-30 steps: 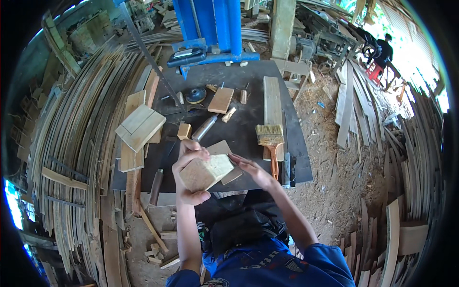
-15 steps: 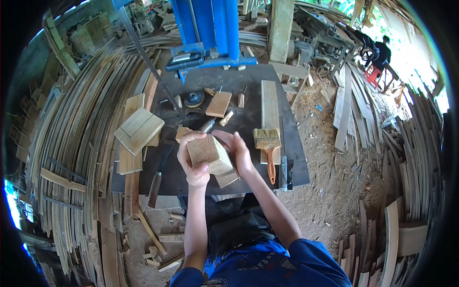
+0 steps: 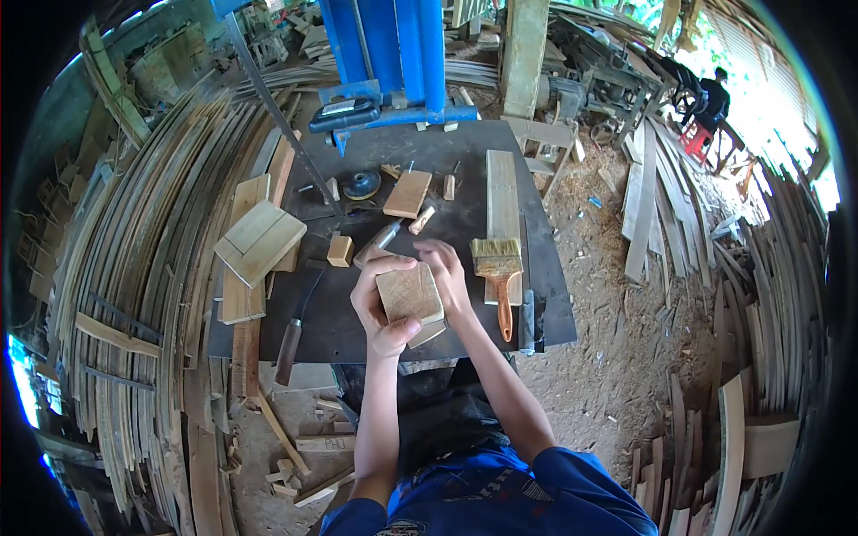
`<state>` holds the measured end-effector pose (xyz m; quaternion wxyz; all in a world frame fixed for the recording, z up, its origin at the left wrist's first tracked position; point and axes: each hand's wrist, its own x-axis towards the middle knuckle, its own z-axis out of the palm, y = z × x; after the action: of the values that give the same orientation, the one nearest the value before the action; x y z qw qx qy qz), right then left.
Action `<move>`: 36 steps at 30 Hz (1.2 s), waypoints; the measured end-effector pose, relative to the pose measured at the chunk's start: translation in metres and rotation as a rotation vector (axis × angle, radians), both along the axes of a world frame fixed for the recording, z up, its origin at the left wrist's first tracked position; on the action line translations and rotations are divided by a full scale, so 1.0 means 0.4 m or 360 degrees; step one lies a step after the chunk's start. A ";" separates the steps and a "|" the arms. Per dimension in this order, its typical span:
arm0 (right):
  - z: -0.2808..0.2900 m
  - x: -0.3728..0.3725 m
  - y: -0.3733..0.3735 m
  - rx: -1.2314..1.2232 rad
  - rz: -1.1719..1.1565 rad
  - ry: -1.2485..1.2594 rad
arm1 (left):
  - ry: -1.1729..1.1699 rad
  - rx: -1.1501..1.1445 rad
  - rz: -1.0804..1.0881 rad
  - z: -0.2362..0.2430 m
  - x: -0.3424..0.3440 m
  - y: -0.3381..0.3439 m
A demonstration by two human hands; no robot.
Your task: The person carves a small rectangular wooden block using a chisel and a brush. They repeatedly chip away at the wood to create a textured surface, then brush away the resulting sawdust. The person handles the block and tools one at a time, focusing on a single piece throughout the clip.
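Note:
A squared wooden block is held over the near part of the dark tabletop, end face up. My left hand wraps round its left side, thumb across the near face. Against the block's right side lies my right hand, its fingers stretched out and pointing away; its palm is partly hidden. A paler wooden part shows beneath the block; I cannot tell whether it is the same piece. Close by are a small wooden cube, a metal-ended tool and a broad paintbrush with a wooden handle.
A wooden-handled blade overhangs the table's near left edge. Wooden boxes stack at the left, and a plank lies right. Farther back are a round disc and a blue machine. Lumber crowds the left; a person sits far right.
The block has shifted slightly right and turned, showing more of its end face. My left hand moved right with it, uncovering the small cube. My right hand has slid slightly along the block's side.

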<state>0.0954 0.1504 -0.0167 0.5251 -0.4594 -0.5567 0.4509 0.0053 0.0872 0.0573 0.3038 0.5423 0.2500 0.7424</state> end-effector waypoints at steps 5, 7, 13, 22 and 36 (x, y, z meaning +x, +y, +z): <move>-0.020 0.009 0.003 -0.1209 0.0425 0.0823 | -0.0007 -0.0066 -0.0092 -0.004 0.003 0.012; 0.003 0.010 -0.018 -0.1020 0.0415 0.0907 | 0.0013 -0.0065 -0.0100 -0.002 0.001 0.011; 0.180 0.003 -0.082 -0.0286 0.0842 0.0873 | 0.0009 -0.0212 0.0403 0.043 0.021 -0.030; 0.058 -0.036 -0.043 0.0259 0.0616 0.0046 | -0.0637 -0.0137 0.0669 0.001 0.004 -0.115; 0.079 -0.036 -0.049 0.0148 0.0905 -0.0755 | -0.0708 -0.0109 0.0913 -0.035 0.008 -0.169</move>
<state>0.0811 0.1308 0.0150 0.2556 -0.3537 -0.7881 0.4341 0.0084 0.0196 0.0434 0.1481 0.2650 0.3444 0.8884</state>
